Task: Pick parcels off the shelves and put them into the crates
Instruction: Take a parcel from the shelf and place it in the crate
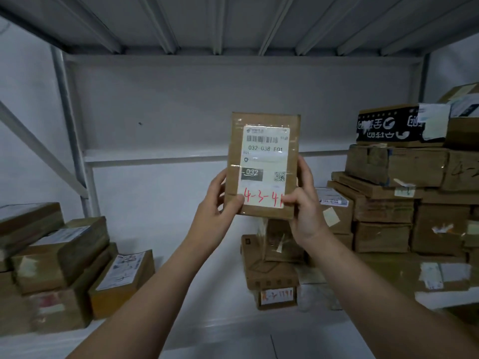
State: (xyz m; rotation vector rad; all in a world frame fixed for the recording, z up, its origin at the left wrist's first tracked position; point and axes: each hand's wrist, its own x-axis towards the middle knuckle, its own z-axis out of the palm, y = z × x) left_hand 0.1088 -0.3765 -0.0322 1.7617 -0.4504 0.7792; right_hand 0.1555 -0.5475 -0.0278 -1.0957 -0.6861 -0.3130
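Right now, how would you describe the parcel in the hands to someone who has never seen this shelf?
Look at the middle of the shelf, between the left stack and the right stack of boxes. There the left hand and right hand hold the parcel upright. Only it is off the shelf, its white label marked in red, starting 4-3.

A white shelf board (197, 257) carries cardboard parcels. Near its front edge stands a small box with a red-marked label (277, 296). A larger brown carton (269, 270) rises directly behind that box. Well to the left of the box lies a parcel with a white label (124, 278), which touches a stack of brown boxes (51, 268) farther left. To the right of the box a wide flat box (404, 270) sits on the board and bears a tall pile of cartons (394, 200).
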